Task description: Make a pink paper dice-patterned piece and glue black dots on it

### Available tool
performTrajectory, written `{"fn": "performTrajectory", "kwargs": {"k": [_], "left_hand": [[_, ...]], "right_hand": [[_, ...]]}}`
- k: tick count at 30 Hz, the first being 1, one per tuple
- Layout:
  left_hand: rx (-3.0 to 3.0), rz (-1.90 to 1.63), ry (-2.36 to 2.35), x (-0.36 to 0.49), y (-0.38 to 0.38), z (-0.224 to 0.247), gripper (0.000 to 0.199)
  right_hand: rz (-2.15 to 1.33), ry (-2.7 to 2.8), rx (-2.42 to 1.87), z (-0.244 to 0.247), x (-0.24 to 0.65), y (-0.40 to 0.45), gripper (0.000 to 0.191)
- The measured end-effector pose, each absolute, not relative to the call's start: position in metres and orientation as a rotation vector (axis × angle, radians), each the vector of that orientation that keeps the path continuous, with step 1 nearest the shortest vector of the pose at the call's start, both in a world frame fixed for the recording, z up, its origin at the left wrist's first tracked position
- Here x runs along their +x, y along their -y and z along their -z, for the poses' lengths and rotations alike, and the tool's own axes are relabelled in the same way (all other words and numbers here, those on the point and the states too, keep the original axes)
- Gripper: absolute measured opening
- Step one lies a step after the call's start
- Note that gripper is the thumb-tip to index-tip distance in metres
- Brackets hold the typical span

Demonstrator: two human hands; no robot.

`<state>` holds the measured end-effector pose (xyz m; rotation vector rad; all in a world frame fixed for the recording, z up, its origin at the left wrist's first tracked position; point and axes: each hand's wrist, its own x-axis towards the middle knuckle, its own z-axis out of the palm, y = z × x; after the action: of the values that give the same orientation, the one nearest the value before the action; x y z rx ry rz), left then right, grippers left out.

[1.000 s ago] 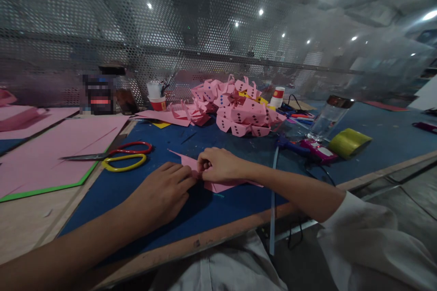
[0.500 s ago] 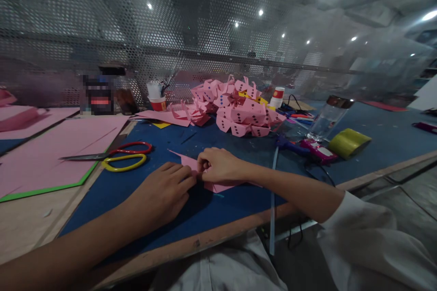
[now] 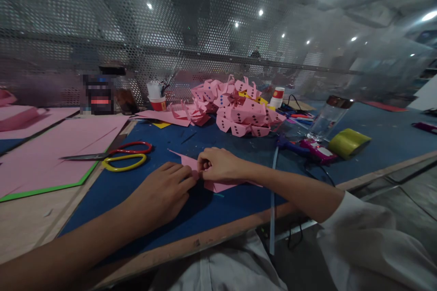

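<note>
A folded piece of pink paper (image 3: 221, 186) lies on the blue mat (image 3: 218, 211) near the table's front edge. My right hand (image 3: 220, 166) is closed on it from above, thumb and index finger curled together in a pinch. Beside it on the left, my left hand (image 3: 170, 188) has its fingers pressed together on the paper's left part, the fingertips close to those of the right. The exact fold under the fingers is hidden. Scissors (image 3: 126, 157) with one red and one yellow handle lie left of my left hand.
Folded pink paper pieces with dark dots (image 3: 242, 116) are piled behind my hands. A glass jar (image 3: 326, 118), a yellow tape roll (image 3: 350, 143) and a purple glue gun (image 3: 290, 145) stand or lie at the right. Pink sheets (image 3: 61, 150) cover the left side.
</note>
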<state>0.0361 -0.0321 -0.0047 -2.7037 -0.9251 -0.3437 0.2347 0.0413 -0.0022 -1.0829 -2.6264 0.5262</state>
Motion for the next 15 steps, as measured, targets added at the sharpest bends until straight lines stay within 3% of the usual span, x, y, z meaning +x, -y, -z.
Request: {"fn": "performTrajectory", "kwargs": {"k": [15], "left_hand": [[-2.685, 0.335, 0.918, 0.0341, 0.0326, 0.0051, 0.024]], "right_hand": [[-0.541, 2.617, -1.057, 0.0027, 0.2363, -0.0426, 0.012]]}}
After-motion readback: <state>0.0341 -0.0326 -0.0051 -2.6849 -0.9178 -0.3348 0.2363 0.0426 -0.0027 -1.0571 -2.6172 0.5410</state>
